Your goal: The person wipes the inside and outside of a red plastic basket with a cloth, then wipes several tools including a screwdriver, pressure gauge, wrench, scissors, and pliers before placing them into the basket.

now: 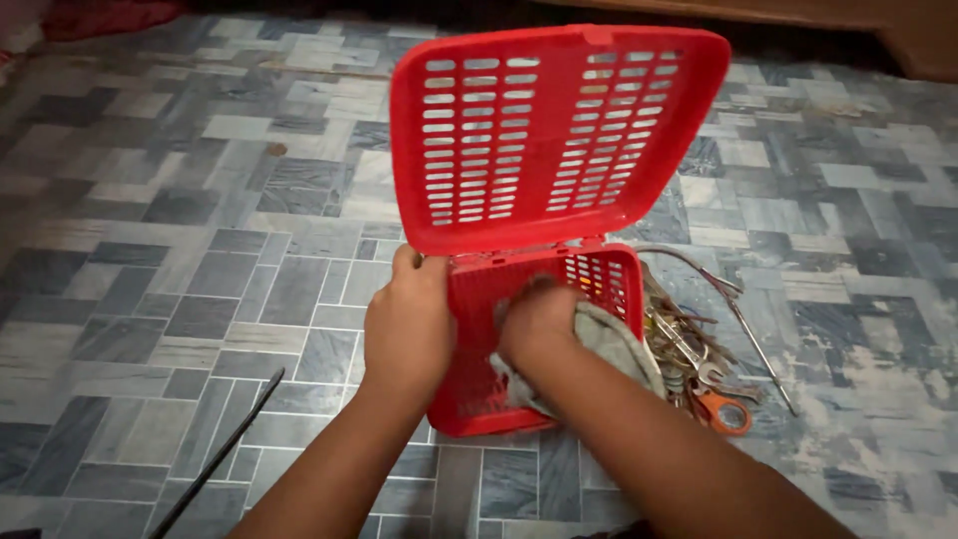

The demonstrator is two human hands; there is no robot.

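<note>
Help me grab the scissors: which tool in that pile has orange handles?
The scissors at the pile's near edge, right of the red basket; the other tools are bare grey metal.

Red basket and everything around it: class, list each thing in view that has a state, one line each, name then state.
Red basket: on the tiled floor, lid raised open.
Grey cloth: crumpled, partly inside the basket.
Left hand: gripping the basket's rim.
Right hand: pressed on the cloth.
Metal tools: heaped loose beside the basket.

- A home floor, by the look of it: grey and blue patterned stone-look tiles (200, 250)
- Household clutter: red slotted plastic basket (544, 329), heap of metal spanners and hand tools (689, 349) lying loose on the tiles
</note>
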